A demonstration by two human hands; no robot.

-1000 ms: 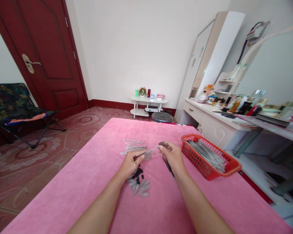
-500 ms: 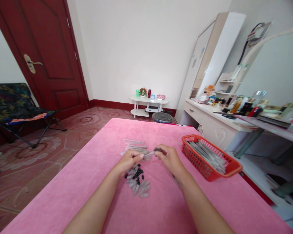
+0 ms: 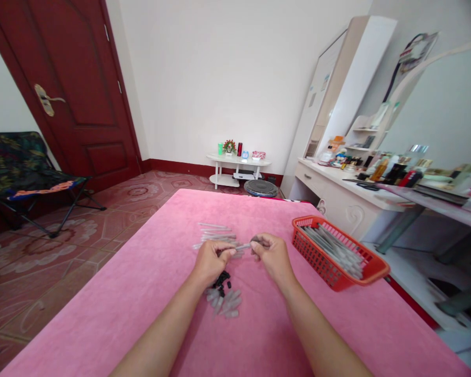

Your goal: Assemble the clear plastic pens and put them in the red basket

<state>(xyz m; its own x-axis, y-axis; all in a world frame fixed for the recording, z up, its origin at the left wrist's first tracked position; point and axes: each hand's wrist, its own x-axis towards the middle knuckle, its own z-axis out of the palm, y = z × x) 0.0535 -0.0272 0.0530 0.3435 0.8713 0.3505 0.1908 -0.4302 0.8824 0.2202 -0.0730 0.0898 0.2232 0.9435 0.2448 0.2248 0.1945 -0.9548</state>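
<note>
A thin grey, see-through pen barrel point(image 3: 242, 246) spans the gap between my two hands. My left hand point(image 3: 212, 260) pinches its left end, and the fingers of my right hand point(image 3: 270, 252) close round the right end; any small part there is hidden. Just beyond my left hand lies a row of similar barrels point(image 3: 216, 231) on the pink cloth. Nearer to me, beside my left wrist, are a little heap of small black plugs point(image 3: 222, 280) and several clear pen caps point(image 3: 230, 303).
An orange-red plastic basket point(image 3: 317, 262) full of grey pen barrels point(image 3: 333, 246) stands on the pink-covered table point(image 3: 259, 335) to the right. Further right is a dressing table point(image 3: 337, 191) with bottles. A folding chair point(image 3: 27, 167) stands at the left.
My left hand has shifted slightly right, and the pen barrel between my hands sits a little more level. Both hands keep their grip.
</note>
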